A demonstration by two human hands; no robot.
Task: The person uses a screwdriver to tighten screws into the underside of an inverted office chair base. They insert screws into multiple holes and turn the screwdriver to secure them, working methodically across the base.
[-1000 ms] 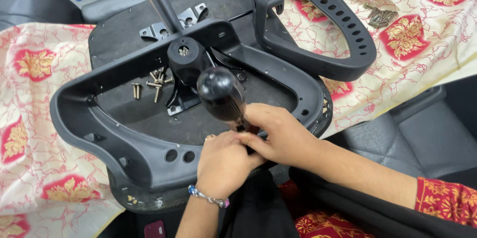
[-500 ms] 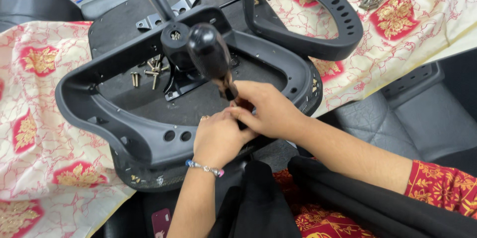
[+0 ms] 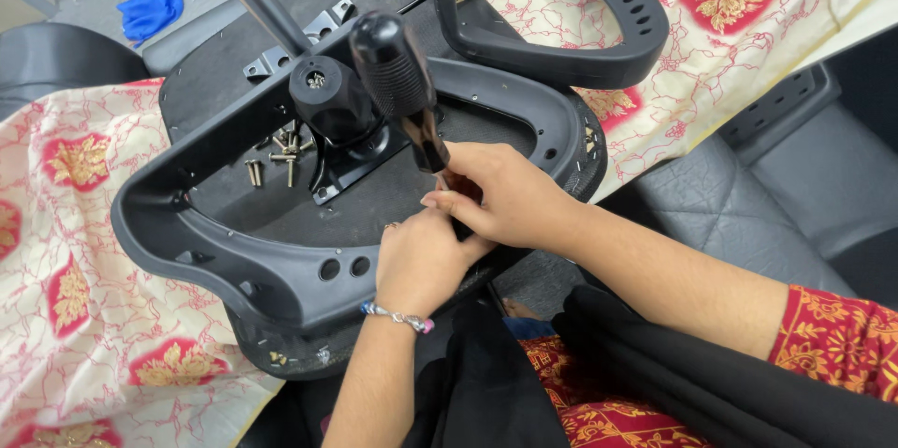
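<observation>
While we are looking down at the overturned chair seat (image 3: 234, 102) near the middle of the frame, our right hand (image 3: 510, 195) is wrapping its fingers around the lower shaft of a black-handled screwdriver (image 3: 398, 74), which is tilting up toward the upper middle. Our left hand (image 3: 421, 261), wearing a beaded bracelet (image 3: 400, 319), is pinching its fingers closed at the tool's tip against the black armrest frame (image 3: 234, 266). Loose bolts (image 3: 281, 153) are lying left of the round post mount (image 3: 327, 102). Patterned cloth (image 3: 84, 317) is covering the lower left.
</observation>
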